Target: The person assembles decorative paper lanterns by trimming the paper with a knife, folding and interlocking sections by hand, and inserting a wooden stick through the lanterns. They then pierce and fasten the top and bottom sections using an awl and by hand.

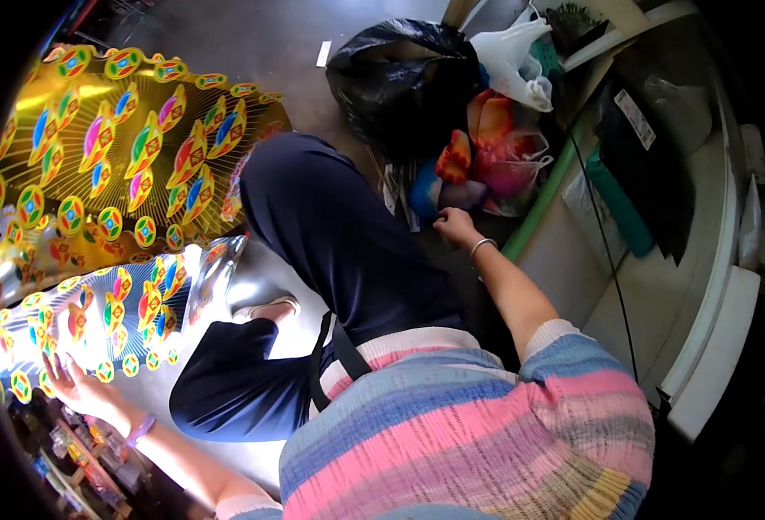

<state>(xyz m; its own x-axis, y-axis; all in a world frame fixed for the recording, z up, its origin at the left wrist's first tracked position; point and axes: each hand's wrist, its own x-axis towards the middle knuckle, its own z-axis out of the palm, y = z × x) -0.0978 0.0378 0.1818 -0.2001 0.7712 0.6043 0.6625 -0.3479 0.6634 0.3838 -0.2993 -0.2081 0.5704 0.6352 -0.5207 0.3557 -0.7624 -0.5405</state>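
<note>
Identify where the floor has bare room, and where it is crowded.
Bare grey floor lies between the gold patterned sheet and the black bag, apart from a small white slip. Beyond the right hand is crowded with the orange-red bundle and white bag.

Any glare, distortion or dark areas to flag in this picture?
Head view: strong glare on the floor and the lower patterned sheet by the left hand; wide-angle curvature with black corners; dimmer light around the black bag.
</note>
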